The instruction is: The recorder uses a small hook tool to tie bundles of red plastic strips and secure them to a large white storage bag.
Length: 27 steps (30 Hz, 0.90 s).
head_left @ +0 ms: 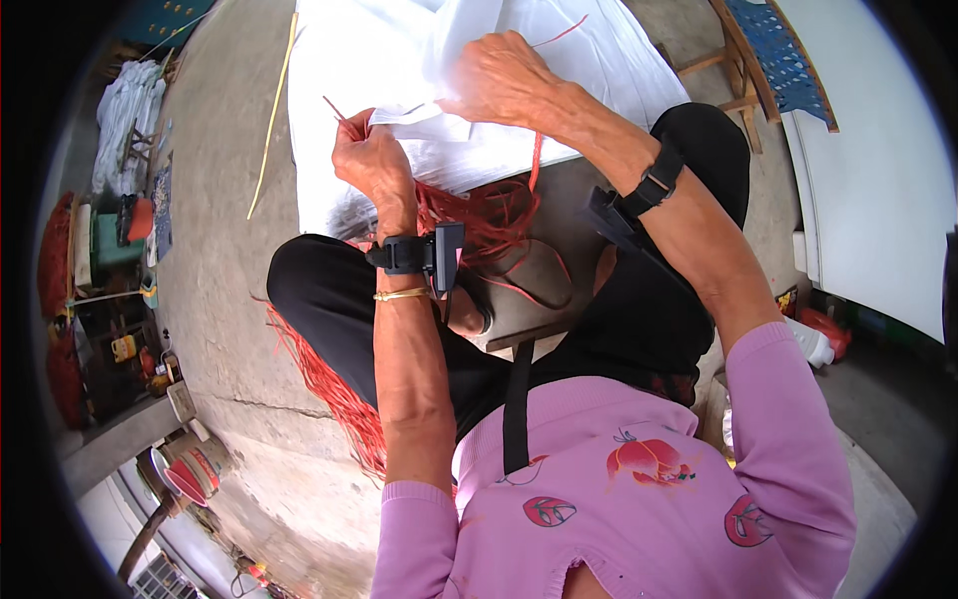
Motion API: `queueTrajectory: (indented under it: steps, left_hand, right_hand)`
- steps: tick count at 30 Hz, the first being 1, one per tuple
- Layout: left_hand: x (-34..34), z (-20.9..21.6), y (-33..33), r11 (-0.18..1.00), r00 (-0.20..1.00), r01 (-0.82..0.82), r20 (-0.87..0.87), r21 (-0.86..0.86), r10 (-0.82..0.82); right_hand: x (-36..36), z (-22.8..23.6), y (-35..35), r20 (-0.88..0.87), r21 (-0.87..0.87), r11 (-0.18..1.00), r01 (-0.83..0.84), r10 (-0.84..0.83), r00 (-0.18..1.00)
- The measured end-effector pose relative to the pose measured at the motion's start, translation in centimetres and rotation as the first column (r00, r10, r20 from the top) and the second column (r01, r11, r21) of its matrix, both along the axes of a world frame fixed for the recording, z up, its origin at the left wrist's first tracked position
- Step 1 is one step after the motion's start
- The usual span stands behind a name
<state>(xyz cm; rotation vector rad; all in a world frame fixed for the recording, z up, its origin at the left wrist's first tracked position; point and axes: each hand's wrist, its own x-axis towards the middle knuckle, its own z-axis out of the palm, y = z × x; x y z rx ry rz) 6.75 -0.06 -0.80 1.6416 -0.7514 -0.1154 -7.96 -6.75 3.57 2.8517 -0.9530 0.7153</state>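
A large white cloth (339,60) lies spread in front of my knees. Its raised fold (419,122) stretches between my two hands. My left hand (374,165) is closed in a pinch on the cloth's edge, and a short red strand end (337,110) sticks up from its fingers. To the right, my right hand (507,82) is curled closed over the cloth; its fingertips are blurred and what they hold is hidden. A thin red strand (564,32) shows just beyond it. Below the cloth, between my legs, hangs a tangled bundle of red strands (484,220).
More red strands (334,384) hang beside my left thigh. A wooden stool with a blue woven seat (778,60) stands at far right, near a white panel (873,170). A yellow strip (271,125) lies on the concrete floor. Shelves with assorted items (115,290) line the left.
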Motion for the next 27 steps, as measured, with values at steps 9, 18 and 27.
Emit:
queueTrajectory:
  steps: [9,18,27]
  left_hand:
    - [-3.0,2.1,-0.8,0.982,0.817,0.184,0.549,0.044,-0.177]
    - [-1.0,4.0,-0.1,0.822,0.776,0.568,-0.31,-0.037,-0.549]
    - [-2.3,2.0,2.8,0.924,0.818,0.35,-0.431,-0.152,-0.381]
  right_hand:
    - [0.1,0.4,-0.3,-0.073,0.045,0.999,0.0,0.003,0.997]
    - [0.3,-0.9,-1.0,0.09,0.401,0.916,-0.018,-0.02,0.996]
    - [0.5,-1.2,-1.1,0.276,0.37,0.927,0.059,-0.17,0.946]
